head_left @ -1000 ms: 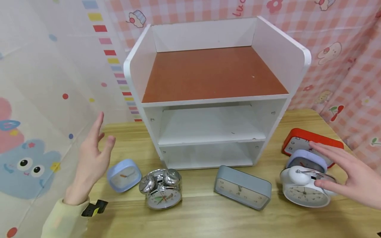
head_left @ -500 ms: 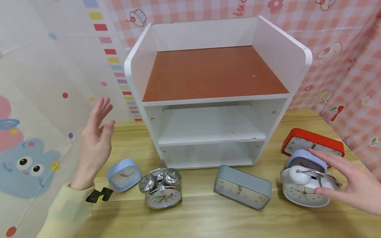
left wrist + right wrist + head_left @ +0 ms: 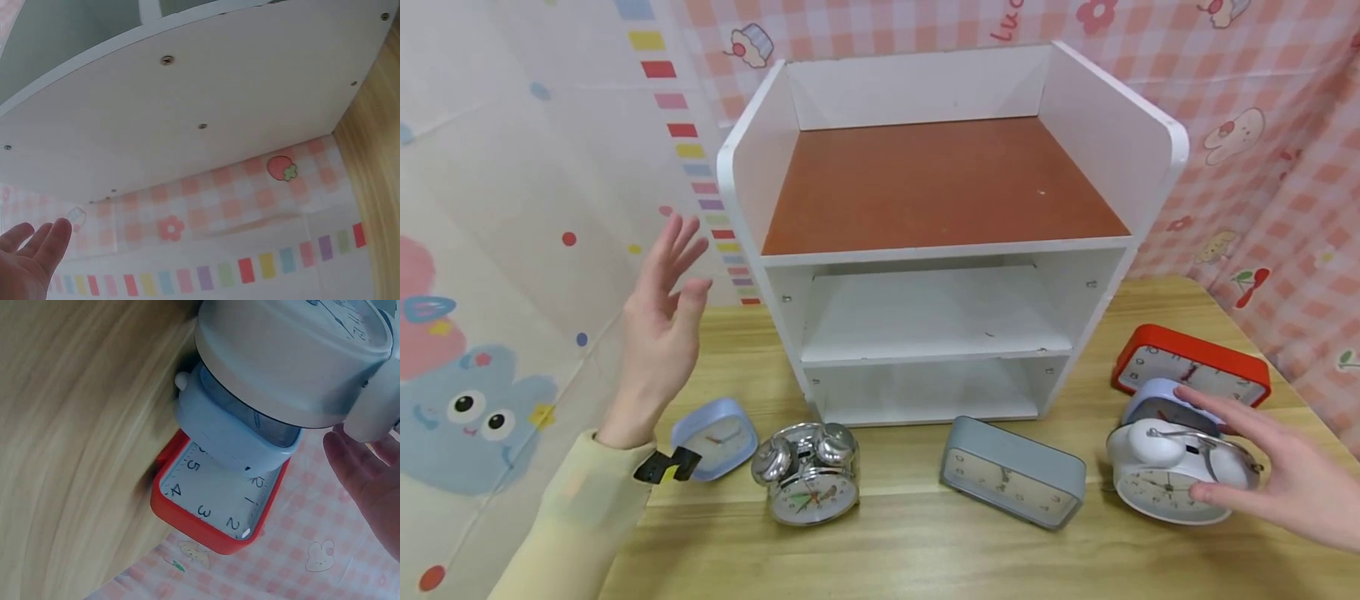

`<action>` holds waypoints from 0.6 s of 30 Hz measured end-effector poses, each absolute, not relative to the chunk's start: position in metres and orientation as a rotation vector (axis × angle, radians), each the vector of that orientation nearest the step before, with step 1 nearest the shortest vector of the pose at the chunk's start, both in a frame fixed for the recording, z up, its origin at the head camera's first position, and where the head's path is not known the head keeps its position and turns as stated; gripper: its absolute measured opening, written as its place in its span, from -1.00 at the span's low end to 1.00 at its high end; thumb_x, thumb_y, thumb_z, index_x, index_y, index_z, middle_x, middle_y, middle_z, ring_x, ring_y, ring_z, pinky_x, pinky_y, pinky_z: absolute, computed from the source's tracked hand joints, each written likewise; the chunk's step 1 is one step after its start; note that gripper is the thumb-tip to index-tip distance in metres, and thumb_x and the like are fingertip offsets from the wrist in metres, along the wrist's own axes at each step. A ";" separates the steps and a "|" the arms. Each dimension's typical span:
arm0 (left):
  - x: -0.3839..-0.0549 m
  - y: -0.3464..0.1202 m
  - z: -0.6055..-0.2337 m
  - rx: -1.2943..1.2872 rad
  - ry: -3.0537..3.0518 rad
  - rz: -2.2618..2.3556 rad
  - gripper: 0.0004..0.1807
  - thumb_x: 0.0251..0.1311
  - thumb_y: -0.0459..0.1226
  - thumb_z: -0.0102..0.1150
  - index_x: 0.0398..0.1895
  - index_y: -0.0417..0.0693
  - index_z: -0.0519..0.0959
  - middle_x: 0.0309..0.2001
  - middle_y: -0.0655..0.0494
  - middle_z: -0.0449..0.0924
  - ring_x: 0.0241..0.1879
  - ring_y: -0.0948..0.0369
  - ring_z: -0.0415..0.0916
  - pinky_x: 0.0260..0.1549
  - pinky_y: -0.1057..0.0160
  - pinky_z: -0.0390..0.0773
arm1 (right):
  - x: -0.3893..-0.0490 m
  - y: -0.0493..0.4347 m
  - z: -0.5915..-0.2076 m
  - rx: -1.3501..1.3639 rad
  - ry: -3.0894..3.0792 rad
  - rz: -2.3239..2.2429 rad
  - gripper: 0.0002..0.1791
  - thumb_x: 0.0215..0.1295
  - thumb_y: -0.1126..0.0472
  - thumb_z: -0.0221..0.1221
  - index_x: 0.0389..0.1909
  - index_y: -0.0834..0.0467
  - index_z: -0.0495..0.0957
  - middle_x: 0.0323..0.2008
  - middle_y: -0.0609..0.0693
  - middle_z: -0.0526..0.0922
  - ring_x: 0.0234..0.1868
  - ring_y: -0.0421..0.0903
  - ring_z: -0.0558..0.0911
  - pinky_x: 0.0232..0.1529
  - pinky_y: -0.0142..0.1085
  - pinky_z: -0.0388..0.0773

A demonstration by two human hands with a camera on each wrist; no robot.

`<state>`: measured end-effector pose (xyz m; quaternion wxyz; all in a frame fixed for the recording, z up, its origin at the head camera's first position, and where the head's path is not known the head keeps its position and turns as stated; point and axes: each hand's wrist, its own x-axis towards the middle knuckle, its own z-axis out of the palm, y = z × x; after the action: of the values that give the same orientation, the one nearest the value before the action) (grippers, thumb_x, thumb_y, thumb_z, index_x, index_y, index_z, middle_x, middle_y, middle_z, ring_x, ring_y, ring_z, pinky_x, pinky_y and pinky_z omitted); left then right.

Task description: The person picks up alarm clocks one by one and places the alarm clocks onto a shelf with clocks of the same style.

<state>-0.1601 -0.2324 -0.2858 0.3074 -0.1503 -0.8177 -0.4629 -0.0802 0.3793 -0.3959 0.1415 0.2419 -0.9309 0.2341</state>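
Over at the right end, the person's right hand (image 3: 1292, 479) is held with thumb and fingers wide apart about the glossy white, round twin-bell alarm clock (image 3: 1162, 493), gripping nothing; whether a fingertip touches it, I can't tell. The left hand (image 3: 662, 325) is up in the air beside the white cabinet with a brown top (image 3: 947, 187), its fingers loosely extended, holding nothing.

Close behind the white clock sits a small lavender, rounded clock (image 3: 1150, 398), and behind that a red, rounded rectangular clock (image 3: 1191, 358). They're so tightly bunched that, to my mind, a careless grab could shove one into the next. Smooth, rounded bells might also slip if pinched only at the top, tipping the clock.

Further along the wooden table (image 3: 895, 550) stand a grey-blue rectangular clock (image 3: 1011, 475), a shiny silver twin-bell clock (image 3: 812, 496) and a pale blue squarish clock (image 3: 718, 443); a sweeping left sleeve (image 3: 576, 508) could knock that last one.
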 end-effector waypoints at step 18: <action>-0.179 -0.207 -0.250 -0.591 -1.981 -1.261 -0.13 0.45 0.21 0.14 0.64 -0.06 0.22 0.58 0.08 0.38 0.50 0.11 0.45 0.21 0.48 0.62 | -0.077 0.376 -0.406 0.750 -2.659 0.750 0.27 -0.48 0.26 0.74 0.48 0.17 0.43 0.38 -0.70 0.35 0.16 -0.76 0.34 0.10 -0.88 0.19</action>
<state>-0.1792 -0.2070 -0.2503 0.3522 -0.2284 -0.7657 -0.4874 -0.0775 0.3758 -0.4064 0.1391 0.2594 -0.9198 0.2593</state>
